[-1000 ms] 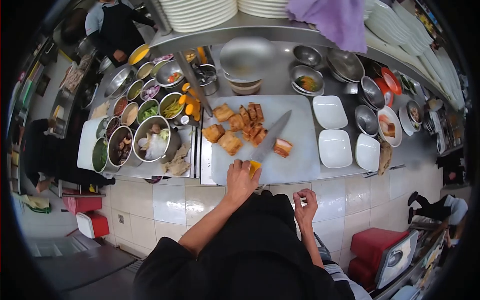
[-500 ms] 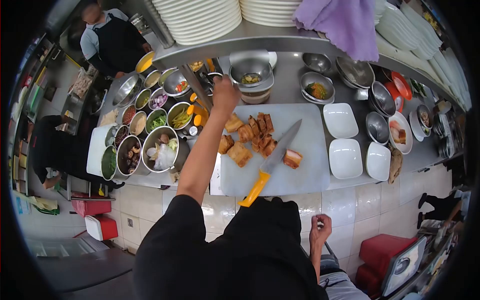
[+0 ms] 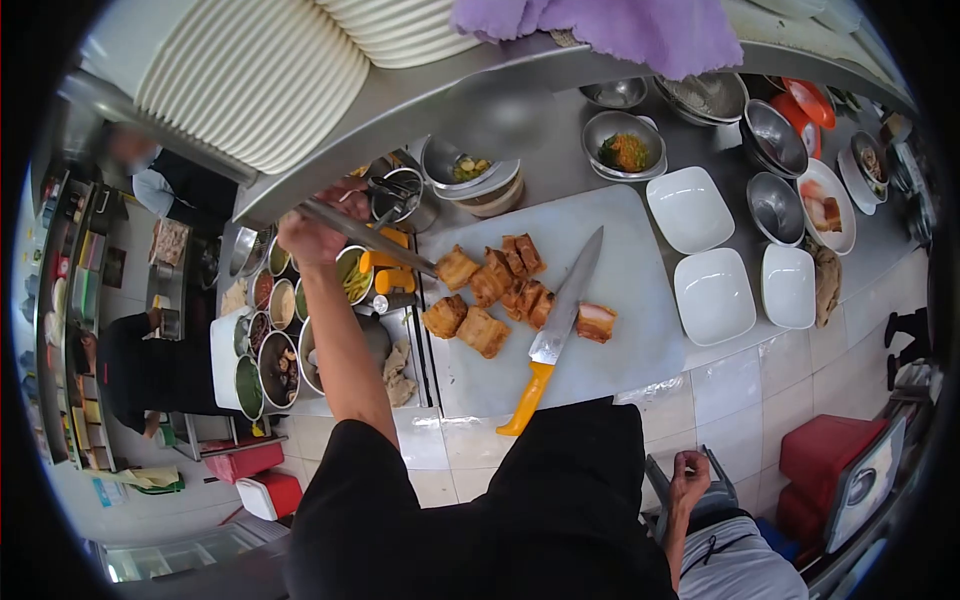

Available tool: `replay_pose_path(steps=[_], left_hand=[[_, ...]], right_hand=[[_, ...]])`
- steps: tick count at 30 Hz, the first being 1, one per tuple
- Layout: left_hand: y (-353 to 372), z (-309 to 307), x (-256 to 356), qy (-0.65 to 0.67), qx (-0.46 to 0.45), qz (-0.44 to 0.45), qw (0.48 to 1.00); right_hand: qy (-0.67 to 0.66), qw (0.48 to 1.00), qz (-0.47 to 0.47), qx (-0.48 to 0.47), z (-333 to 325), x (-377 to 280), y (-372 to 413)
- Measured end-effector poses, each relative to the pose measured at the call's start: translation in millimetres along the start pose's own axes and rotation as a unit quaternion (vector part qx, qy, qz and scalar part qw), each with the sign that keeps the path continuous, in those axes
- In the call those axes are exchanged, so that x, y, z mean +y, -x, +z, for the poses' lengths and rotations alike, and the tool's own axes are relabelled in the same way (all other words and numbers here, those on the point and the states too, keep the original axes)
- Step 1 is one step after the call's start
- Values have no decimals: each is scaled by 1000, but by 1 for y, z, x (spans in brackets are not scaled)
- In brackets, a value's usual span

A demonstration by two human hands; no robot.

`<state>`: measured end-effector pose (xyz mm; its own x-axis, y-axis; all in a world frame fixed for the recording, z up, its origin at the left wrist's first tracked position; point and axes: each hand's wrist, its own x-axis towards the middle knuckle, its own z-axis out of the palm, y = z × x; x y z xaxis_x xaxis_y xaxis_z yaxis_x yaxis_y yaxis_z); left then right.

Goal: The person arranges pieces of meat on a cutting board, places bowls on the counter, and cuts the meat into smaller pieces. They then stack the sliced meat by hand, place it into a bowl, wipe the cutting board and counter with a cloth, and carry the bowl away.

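Observation:
My left hand (image 3: 308, 238) reaches up under the metal shelf, beside the shelf post (image 3: 370, 238). Its fingers look curled, partly hidden by the post; what they hold cannot be made out. Nearby stand a metal pot with utensils (image 3: 404, 198) and several yellow-handled tools (image 3: 392, 278). Low at the right, my right hand (image 3: 690, 478) hangs away from the table, fingers loosely curled with nothing visible in them. Browned pork belly chunks (image 3: 482, 332) lie on the white cutting board (image 3: 630, 365). A yellow-handled knife (image 3: 562, 320) rests among them, beside one separate pork piece (image 3: 596, 322).
Stacked white plates (image 3: 255, 85) and a purple cloth (image 3: 610, 30) sit on the shelf overhead. White square dishes (image 3: 714, 296) and metal bowls (image 3: 775, 207) stand at the right. Ingredient tubs (image 3: 278, 366) crowd the left. A person in black (image 3: 150, 370) stands farther left.
My left hand has moved left, from near the utensil pot to the far side by the shelf post. The view has swung, and the knife and pork stay on the board.

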<state>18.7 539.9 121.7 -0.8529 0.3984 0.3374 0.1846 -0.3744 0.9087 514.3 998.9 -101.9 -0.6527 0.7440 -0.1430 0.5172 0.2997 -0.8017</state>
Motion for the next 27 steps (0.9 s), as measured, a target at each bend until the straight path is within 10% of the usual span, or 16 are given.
replay_pose_path(steps=[2, 4, 6, 16, 22, 23, 24, 25, 27], left_hand=[[-13, -56, -20, 129, 88, -66, 986], [-30, -55, -31, -120, 120, -124, 978], [-39, -42, -48, -697, -11, -209, 686], [-52, -48, -85, -743, -93, -168, 642], [-6, -137, -33, -544, 178, -46, 819], [19, -157, 5, -718, 134, -52, 681], [37, -56, 44, -616, 303, -159, 709], [58, -5, 69, -563, 293, -62, 770], [125, 20, 116, -551, 318, -148, 757]], right_hand=[[11, 1000, 1, 5, -5, 7, 6], [-5, 998, 55, 4, -8, 16, 13], [20, 999, 49, 13, -13, 20, 18], [40, 999, 30, 0, -18, 3, -1], [34, 999, 32, 11, -21, 5, -16], [9, 999, 36, 25, -22, 7, -17], [11, 998, 42, 45, -22, 14, -19], [36, 998, 26, 43, -20, 25, -24], [64, 997, 31, 41, -23, 40, -32]])
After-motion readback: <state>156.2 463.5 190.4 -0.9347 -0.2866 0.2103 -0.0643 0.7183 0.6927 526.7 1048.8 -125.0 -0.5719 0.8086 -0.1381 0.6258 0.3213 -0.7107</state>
